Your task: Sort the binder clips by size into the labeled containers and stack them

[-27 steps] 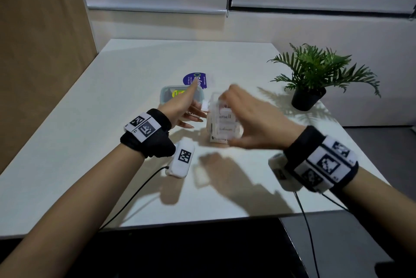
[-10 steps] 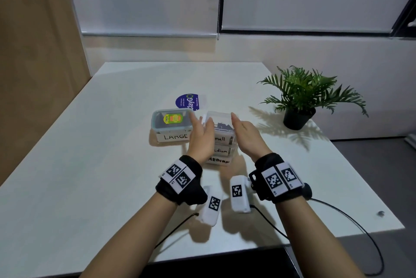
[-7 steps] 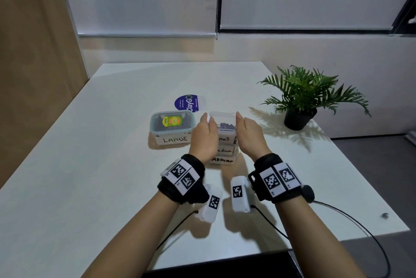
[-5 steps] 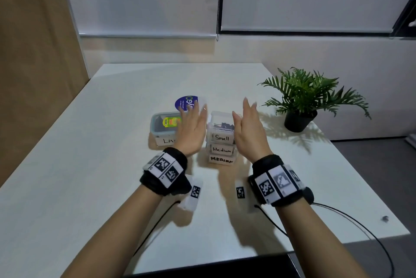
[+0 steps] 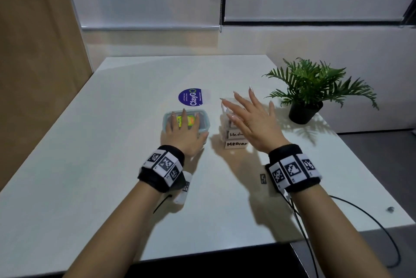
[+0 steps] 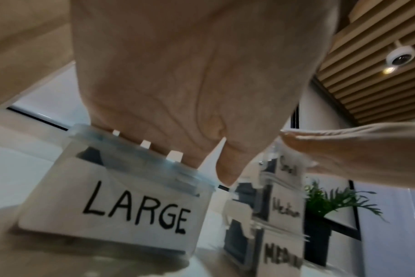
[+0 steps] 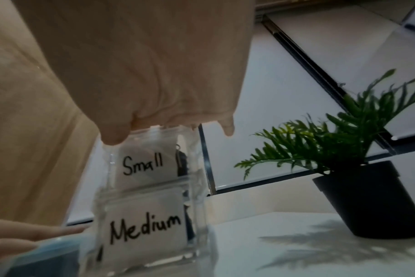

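Observation:
A blue-lidded container labelled LARGE (image 5: pixel 204 122) (image 6: pixel 135 209) stands on the white table. My left hand (image 5: pixel 183 129) lies flat on its lid, fingers straight and thumb down the near right corner. To its right is a stack of three small clear containers (image 5: pixel 234 140) (image 7: pixel 142 206), labelled Small, Medium and Medium from the top. Dark binder clips (image 7: pixel 181 159) show through their walls. My right hand (image 5: pixel 249 118) is spread open over the top Small container (image 7: pixel 142 163), holding nothing. Whether the palm touches the lid I cannot tell.
A potted green plant (image 5: pixel 304 97) stands right of the stack. A round blue ClayGo lid (image 5: pixel 191 97) lies behind the LARGE container. Cables (image 5: pixel 360 217) trail over the front right edge. A wooden panel stands along the left, a wall behind.
Both hands have come off the sides of the stack. The left hand moved left onto the LARGE container's lid. The right hand rose and spread over the top of the stack.

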The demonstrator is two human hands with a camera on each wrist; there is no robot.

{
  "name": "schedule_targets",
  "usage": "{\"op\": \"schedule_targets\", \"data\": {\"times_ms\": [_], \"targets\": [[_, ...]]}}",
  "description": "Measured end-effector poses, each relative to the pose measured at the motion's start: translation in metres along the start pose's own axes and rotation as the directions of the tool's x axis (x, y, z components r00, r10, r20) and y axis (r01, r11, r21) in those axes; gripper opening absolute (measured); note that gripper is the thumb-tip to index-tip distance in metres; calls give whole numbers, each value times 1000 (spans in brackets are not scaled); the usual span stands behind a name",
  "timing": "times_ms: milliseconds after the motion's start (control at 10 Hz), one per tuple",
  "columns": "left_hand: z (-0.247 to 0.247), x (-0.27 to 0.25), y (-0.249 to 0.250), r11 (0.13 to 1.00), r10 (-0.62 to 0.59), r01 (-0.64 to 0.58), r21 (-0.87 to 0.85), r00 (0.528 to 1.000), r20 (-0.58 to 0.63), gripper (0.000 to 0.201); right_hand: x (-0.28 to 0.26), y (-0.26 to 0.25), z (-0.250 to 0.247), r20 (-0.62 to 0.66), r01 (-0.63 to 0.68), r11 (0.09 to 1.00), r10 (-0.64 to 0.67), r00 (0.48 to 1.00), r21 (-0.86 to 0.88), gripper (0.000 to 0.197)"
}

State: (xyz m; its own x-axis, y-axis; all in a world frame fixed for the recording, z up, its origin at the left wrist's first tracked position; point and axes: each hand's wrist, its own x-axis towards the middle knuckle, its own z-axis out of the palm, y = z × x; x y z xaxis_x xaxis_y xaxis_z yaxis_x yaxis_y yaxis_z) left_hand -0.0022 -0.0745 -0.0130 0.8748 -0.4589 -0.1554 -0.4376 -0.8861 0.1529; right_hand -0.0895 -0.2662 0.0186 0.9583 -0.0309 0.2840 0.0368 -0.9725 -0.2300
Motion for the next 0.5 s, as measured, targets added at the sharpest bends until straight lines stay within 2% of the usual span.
{"op": "schedule_targets", "data": {"times_ms": [100,400,500], "targets": [[4,-9,13,1000,10,-11,13,1000,18,66,3,5,3,-20,13,999,-12,1000,40,44],[6,-11,26,999,-25,29,39,996,-80,63,12,0,14,-158,90,986,-67,985,142,47],[22,-13,24,1000,1,-3,-11,978,-211,62,4,-8,13,-158,66,966,-27,987,249,45]]}}
